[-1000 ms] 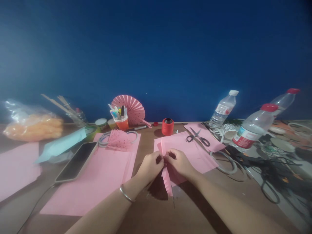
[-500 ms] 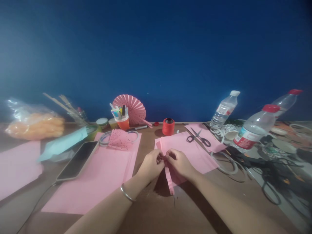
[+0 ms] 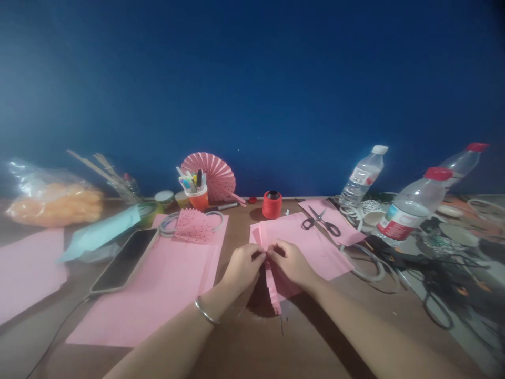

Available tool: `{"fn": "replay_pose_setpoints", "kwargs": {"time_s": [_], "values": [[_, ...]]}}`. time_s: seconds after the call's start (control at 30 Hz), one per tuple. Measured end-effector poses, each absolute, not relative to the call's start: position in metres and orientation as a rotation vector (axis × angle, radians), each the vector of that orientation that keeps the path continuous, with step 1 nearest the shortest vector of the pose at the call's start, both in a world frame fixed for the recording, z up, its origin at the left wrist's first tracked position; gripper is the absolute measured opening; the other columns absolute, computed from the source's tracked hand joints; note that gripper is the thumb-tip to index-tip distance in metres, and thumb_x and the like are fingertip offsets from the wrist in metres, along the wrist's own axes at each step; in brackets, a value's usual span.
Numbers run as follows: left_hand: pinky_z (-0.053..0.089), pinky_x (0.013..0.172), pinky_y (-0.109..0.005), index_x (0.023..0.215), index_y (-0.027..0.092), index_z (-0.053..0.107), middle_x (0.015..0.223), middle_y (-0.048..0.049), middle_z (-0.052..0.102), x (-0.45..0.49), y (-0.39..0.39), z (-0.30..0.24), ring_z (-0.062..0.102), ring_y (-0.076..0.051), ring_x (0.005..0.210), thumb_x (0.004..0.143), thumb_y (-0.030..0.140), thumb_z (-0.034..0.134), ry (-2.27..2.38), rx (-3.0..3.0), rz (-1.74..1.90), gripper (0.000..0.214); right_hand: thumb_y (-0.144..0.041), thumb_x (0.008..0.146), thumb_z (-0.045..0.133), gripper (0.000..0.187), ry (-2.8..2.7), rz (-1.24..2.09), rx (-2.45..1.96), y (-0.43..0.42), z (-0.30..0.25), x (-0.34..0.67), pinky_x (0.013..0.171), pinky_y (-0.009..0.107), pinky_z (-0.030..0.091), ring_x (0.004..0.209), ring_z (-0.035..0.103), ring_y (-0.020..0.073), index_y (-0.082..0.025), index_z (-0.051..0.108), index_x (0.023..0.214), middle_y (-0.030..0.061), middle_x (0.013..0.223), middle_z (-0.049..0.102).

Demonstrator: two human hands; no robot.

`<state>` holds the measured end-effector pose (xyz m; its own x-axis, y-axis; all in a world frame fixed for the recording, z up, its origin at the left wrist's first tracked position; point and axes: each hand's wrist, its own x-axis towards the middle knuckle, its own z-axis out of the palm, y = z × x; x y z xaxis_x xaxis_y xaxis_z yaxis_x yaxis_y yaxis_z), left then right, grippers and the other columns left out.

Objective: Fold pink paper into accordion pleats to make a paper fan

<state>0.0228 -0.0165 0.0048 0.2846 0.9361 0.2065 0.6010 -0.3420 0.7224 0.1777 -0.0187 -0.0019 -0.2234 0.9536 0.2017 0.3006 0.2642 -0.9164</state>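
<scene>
A narrow folded strip of pink paper [image 3: 272,290] runs from between my hands down toward me. My left hand [image 3: 245,264] pinches its upper part from the left, thumb and forefinger pressed together. From the right, my right hand [image 3: 290,263] pinches at the same spot, so the two sets of fingertips meet. The exact grip, and any thread in it, is too small to make out. Beneath and beyond my hands lie pink paper sheets [image 3: 315,258]. Dark-handled scissors [image 3: 320,221] rest on them, and a red spool of thread [image 3: 272,205] stands behind.
At left, a phone [image 3: 125,261] lies on a pink sheet [image 3: 169,310], near a small pleated paper piece [image 3: 193,226]. Behind are a pen cup [image 3: 198,199] and a round pink paper fan [image 3: 215,176]. Bottles [image 3: 414,208] and tangled cables [image 3: 437,295] crowd the right.
The fingers of my left hand have straightened slightly and closed in against those of my right. The strip remains between them; the objects around look the same.
</scene>
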Motion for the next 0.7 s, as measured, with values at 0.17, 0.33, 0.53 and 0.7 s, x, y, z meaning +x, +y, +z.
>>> {"fn": "replay_pose_setpoints", "kwargs": {"time_s": [0.17,0.33,0.53,0.7], "values": [[0.039,0.063,-0.023,0.071,0.019,0.063,0.073,0.0002,0.063,0.0223,-0.0155,0.0034,0.055,-0.013,0.067,0.077,0.022,0.048,1.396,2.009,0.858,0.016,-0.015,0.073,0.05,0.009,-1.736,0.879,-1.15,-0.0212,-0.0019,0.1802,0.062,0.024,0.041,0.068,0.054,0.0138,-0.02,0.048,0.08,-0.0023,0.072,0.056],[0.038,0.06,-0.023,0.07,0.018,0.062,0.07,0.0,0.062,0.0206,-0.0137,-0.0001,0.054,-0.013,0.064,0.075,0.018,0.047,1.411,2.052,0.82,0.016,-0.015,0.078,0.047,0.013,-2.013,0.503,-1.157,-0.0233,-0.0025,0.1828,0.068,0.027,0.038,0.073,0.053,0.0158,-0.021,0.056,0.084,0.0009,0.078,0.06],[0.038,0.061,-0.023,0.069,0.018,0.063,0.069,-0.0004,0.063,0.0214,-0.0145,0.0028,0.054,-0.013,0.063,0.075,0.02,0.047,1.423,2.063,0.792,0.016,-0.014,0.081,0.046,0.012,-2.126,0.347,-1.155,-0.0215,-0.0031,0.1833,0.072,0.028,0.037,0.077,0.051,0.0165,-0.019,0.057,0.082,0.0025,0.08,0.059],[0.04,0.065,-0.024,0.072,0.019,0.065,0.072,-0.0002,0.064,0.0226,-0.0155,0.0052,0.055,-0.014,0.066,0.075,0.021,0.049,1.421,2.033,0.816,0.016,-0.015,0.083,0.043,0.014,-2.134,0.354,-1.215,-0.0218,-0.001,0.1825,0.071,0.028,0.036,0.074,0.05,0.0159,-0.018,0.055,0.077,0.0023,0.076,0.058]]}}
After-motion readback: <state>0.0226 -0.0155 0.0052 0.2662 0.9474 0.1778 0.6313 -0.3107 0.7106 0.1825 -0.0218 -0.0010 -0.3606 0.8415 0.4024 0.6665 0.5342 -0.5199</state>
